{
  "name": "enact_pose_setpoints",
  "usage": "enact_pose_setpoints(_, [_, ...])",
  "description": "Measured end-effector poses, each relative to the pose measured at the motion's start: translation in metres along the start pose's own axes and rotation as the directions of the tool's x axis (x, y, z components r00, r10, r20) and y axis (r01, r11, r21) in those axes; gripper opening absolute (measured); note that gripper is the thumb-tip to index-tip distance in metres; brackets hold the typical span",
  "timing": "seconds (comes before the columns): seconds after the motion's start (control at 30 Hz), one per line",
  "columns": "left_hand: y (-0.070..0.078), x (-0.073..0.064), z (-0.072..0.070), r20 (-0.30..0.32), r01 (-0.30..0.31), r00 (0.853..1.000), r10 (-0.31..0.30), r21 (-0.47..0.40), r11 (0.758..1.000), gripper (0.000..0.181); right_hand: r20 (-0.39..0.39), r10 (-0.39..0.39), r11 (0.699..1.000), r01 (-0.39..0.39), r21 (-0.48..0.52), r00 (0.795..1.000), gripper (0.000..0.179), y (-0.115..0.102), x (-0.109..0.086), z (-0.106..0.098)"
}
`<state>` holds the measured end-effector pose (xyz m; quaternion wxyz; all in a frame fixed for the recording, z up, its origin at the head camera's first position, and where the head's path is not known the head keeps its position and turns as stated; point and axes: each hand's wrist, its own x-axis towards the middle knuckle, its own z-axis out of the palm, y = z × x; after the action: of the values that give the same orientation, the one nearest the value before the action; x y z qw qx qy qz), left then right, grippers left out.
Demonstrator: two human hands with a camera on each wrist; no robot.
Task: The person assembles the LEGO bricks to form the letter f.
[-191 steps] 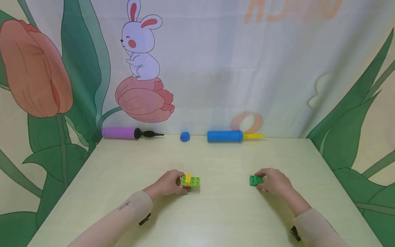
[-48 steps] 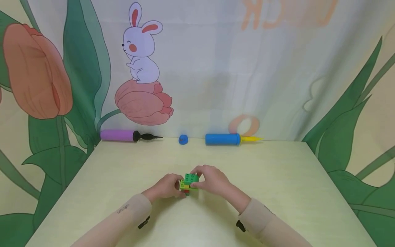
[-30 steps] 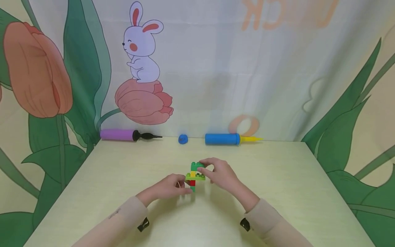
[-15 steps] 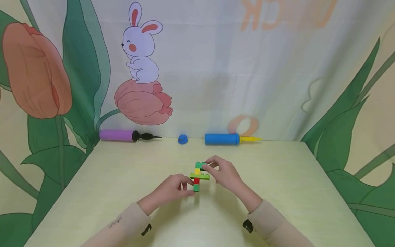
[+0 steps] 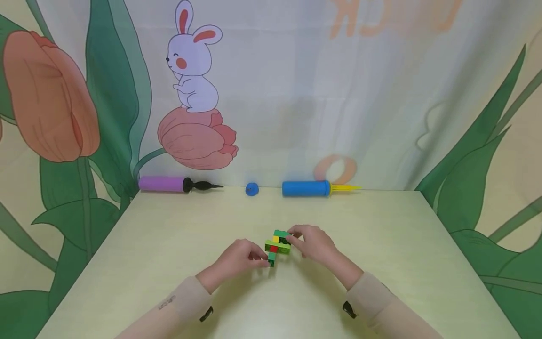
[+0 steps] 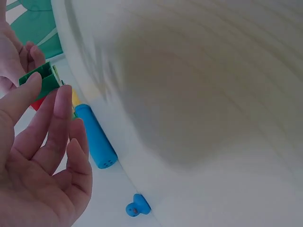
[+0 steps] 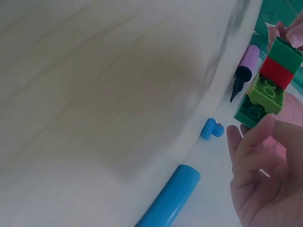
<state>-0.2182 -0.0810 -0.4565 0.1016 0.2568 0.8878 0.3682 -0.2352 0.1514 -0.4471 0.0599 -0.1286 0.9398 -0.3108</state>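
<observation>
A stack of toy building bricks is held tilted between my two hands, in front of me. Its lower end is a green brick [image 5: 271,257], with a red brick [image 7: 277,72] joined to it. Above these come a lime-green plate [image 5: 283,248], a yellow brick [image 5: 275,239] and a second green brick [image 5: 281,233] at the far end. My left hand [image 5: 240,258] pinches the lower green brick between thumb and fingers, its hollow underside showing in the left wrist view. My right hand [image 5: 316,244] pinches the far green brick by its right end.
Along the table's back edge lie a purple hand pump [image 5: 163,184] with a black nozzle, a small blue duck-like figure [image 5: 251,189] and a blue hand pump [image 5: 306,188] with a yellow nozzle. A printed curtain [image 5: 271,117] hangs behind the pale table [image 5: 190,226].
My right hand brought its green brick from the right onto the stack. The stack rose, shifted right, and now tips so its lower end faces me. Both hands keep hold.
</observation>
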Motion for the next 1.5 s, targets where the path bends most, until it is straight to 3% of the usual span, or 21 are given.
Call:
enact_pose_setpoints(0.27, [-0.006,-0.001,0.008,0.059,0.032,0.998,-0.033,0.012,0.999,0.014,0.094,0.019,0.998,-0.014,-0.053,0.995,0.024,0.007,0.004,0.009])
enact_pose_setpoints(0.87, [-0.013,-0.005,0.016,0.081,0.052,0.995,-0.054,0.024,0.998,0.014,0.147,0.029,0.997,-0.019,-0.069,0.989,0.024,0.006,0.010,0.022])
enact_pose_setpoints(1.2, [-0.018,-0.005,0.015,0.125,0.044,0.991,-0.040,-0.034,0.998,0.015,0.150,-0.019,1.000,0.023,-0.021,0.988,0.024,0.008,0.009,0.021])
enact_pose_setpoints(1.5, [-0.016,-0.009,0.006,0.175,0.054,0.984,-0.039,-0.080,0.995,0.017,0.167,0.004,1.000,-0.004,-0.003,0.986,0.028,0.008,0.008,0.017])
